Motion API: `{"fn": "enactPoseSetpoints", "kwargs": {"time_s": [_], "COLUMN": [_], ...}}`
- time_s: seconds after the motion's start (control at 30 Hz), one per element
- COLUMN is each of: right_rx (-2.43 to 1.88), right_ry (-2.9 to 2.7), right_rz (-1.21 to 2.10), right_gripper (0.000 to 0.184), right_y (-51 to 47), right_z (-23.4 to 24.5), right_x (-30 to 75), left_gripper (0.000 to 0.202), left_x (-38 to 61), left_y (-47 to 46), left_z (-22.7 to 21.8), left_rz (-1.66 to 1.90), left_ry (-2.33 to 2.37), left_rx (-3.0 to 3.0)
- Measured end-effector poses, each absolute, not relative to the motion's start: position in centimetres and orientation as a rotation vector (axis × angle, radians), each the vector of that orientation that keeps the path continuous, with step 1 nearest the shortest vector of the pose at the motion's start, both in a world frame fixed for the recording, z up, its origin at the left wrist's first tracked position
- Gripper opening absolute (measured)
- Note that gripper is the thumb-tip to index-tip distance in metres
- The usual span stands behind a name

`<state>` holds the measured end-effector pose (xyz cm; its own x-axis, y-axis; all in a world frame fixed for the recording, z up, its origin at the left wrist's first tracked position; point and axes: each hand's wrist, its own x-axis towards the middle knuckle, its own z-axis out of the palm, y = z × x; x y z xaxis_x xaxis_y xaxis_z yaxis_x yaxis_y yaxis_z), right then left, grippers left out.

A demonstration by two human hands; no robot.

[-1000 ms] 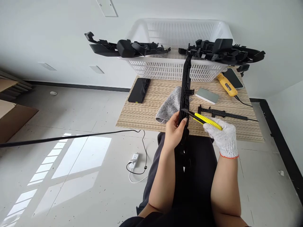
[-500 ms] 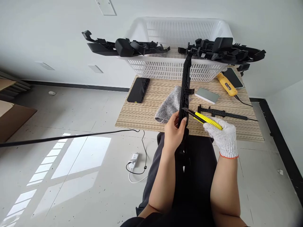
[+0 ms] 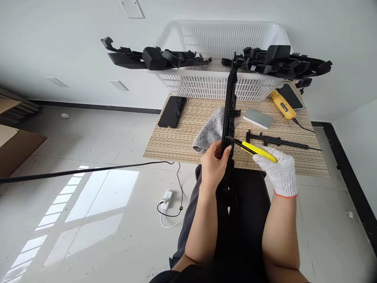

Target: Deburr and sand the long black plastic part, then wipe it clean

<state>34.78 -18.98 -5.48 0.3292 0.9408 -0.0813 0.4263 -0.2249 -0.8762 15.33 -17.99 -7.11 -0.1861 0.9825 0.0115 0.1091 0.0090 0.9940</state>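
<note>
My bare left hand (image 3: pixel 214 165) is closed round the lower part of a long black plastic trim strip (image 3: pixel 230 96), thumb on its right side. The strip runs from my lap up to the basket's front rim. In my right hand (image 3: pixel 277 165), which wears a white knitted glove with an orange cuff edge, is a yellow and black utility knife (image 3: pixel 259 151). Its blade end points left and meets the strip just above my left fingers. Whether the edge cuts into the plastic is too small to tell. A grey cloth (image 3: pixel 207 135) lies beside and partly behind the strip.
A white slatted basket (image 3: pixel 203 84) holds black plastic parts (image 3: pixel 277 61) across its rim. On the wooden table (image 3: pixel 165 147) are a black phone (image 3: pixel 172 112), a grey-green box (image 3: pixel 257 118), a black caliper (image 3: pixel 279 141) and a yellow corded tool (image 3: pixel 283 105). A power strip (image 3: pixel 167 199) lies on the floor.
The knife's blade end has turned slightly against the strip and dipped a little. My left hand has shifted slightly left with the strip. Both grips stay the same.
</note>
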Motion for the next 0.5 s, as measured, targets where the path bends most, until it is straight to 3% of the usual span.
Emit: {"fn": "enactPoseSetpoints", "kwargs": {"time_s": [0.5], "right_rx": [-1.791], "right_ry": [-1.181], "right_rz": [0.868], "right_gripper": [0.055], "right_y": [-18.98], "right_z": [-5.41], "right_x": [34.88], "left_gripper": [0.029], "left_x": [15.37], "left_y": [-18.02], "left_z": [-7.21], "left_rz": [1.289], "left_ry": [1.470], "left_rx": [1.221]}}
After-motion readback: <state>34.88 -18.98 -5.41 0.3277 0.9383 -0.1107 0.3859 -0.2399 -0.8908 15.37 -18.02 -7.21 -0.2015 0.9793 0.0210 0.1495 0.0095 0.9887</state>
